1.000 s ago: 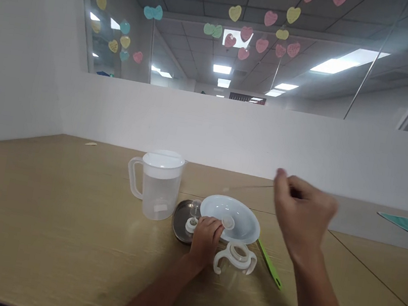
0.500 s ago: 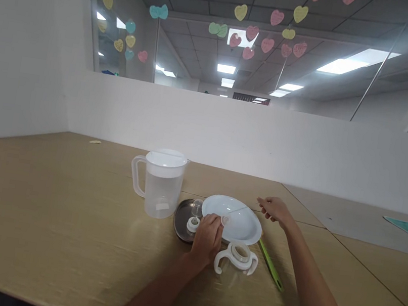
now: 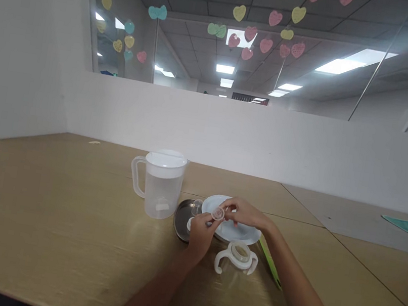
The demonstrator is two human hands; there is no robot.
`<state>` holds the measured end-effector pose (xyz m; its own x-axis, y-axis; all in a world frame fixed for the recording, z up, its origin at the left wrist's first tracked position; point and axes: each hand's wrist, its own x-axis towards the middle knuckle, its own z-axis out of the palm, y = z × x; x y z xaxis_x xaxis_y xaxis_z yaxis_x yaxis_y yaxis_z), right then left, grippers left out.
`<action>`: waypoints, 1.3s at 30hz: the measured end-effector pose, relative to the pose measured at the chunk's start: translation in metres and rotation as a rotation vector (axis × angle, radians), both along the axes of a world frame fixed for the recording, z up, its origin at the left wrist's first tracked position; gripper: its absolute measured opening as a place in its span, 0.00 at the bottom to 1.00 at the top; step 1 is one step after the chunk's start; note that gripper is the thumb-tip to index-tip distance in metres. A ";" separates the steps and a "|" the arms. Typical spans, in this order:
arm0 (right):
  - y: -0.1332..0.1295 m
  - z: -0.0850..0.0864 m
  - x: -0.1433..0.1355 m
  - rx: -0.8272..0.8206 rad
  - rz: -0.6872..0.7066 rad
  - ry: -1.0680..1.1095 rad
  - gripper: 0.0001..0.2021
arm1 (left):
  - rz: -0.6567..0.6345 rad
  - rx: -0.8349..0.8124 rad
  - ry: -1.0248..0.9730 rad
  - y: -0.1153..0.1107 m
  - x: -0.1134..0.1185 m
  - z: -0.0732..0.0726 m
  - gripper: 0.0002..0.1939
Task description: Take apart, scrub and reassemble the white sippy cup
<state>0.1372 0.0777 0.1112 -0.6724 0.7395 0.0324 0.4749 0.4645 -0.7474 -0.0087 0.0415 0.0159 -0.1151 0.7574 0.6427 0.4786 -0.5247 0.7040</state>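
The grip of the left hand (image 3: 202,229) is closed, with the fingertips pinched on a small clear round piece (image 3: 218,213), a little right of the middle of the frame and in its lower half. The right hand (image 3: 241,212) has its fingers bent close together at the right side of this piece; whether they hold something or only touch it, I cannot tell. In my judgement, the pinch is the weak point: the piece looks smooth and small, so a push from the right fingers, or some wetness, could make it slip and fall to the white plate (image 3: 238,235) below, and perhaps bounce out of it. Just left of the left hand, the metal tray (image 3: 180,223) carries a clear dome (image 3: 197,206) and a white ring (image 3: 189,223) partly hidden by this hand; a careless wrist could knock them. In the lower middle stands a bottle with two white handles (image 3: 237,261), near both forearms, which a dropping elbow might tip over. The green stick (image 3: 269,262) lies beside the right forearm and could be swept along the bench (image 3: 64,214). The pitcher (image 3: 163,185), left of centre, seems at less risk.
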 end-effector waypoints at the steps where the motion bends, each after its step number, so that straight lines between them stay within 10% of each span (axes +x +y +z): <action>1: 0.000 -0.002 -0.001 -0.030 0.015 0.051 0.13 | 0.031 -0.006 -0.015 0.000 -0.002 0.002 0.11; 15: 0.004 -0.004 0.019 -0.258 0.109 0.196 0.15 | 0.114 0.084 0.219 0.001 -0.005 0.003 0.15; 25: 0.040 -0.039 0.037 0.007 -0.218 -0.496 0.08 | 0.313 0.000 -0.228 0.009 -0.018 0.005 0.14; 30: 0.037 -0.049 0.014 0.043 -0.139 -0.479 0.06 | 0.348 -0.144 -0.278 0.013 -0.016 0.001 0.15; 39: -0.006 0.023 0.012 0.127 -0.215 0.184 0.12 | 0.290 -0.470 -0.012 0.007 -0.013 0.004 0.23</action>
